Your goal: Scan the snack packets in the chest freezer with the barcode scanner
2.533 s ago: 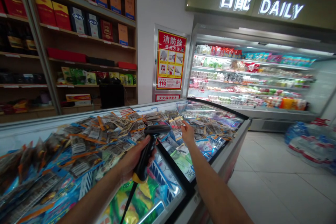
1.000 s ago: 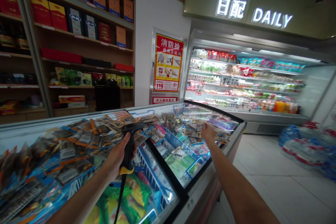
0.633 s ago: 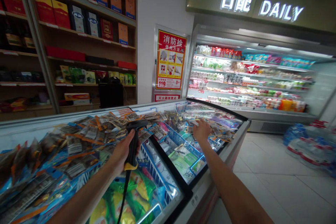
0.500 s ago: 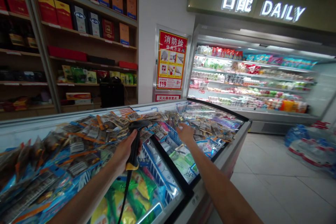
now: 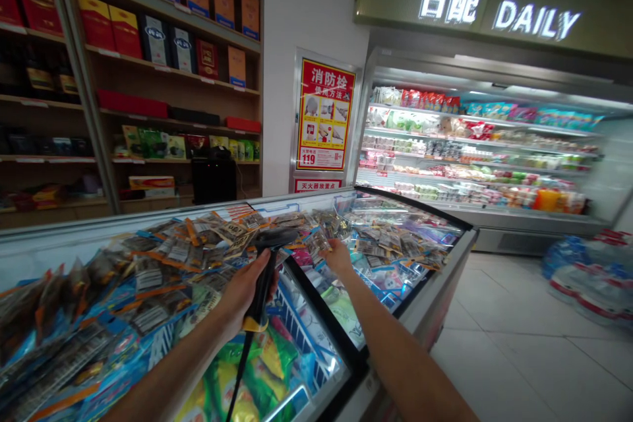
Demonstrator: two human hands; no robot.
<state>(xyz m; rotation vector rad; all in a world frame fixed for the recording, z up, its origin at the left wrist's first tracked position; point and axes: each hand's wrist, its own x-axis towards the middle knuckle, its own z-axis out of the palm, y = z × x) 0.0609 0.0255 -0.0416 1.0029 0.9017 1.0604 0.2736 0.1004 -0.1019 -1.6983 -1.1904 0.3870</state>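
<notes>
Seemingly mid-scan, our left hand (image 5: pixel 244 290) clasps a black-yellow scanner (image 5: pixel 262 289), our right hand (image 5: pixel 339 259) pinching a clear packet (image 5: pixel 316 241) alongside, needing alignment.

Pale tiled floor (image 5: pixel 509 343), white wall (image 5: pixel 280 79)

Shop with stocked display fridge (image 5: pixel 519 220)

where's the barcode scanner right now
In the head view, the scanner is in the left hand, left of the packet in the right hand.
</notes>
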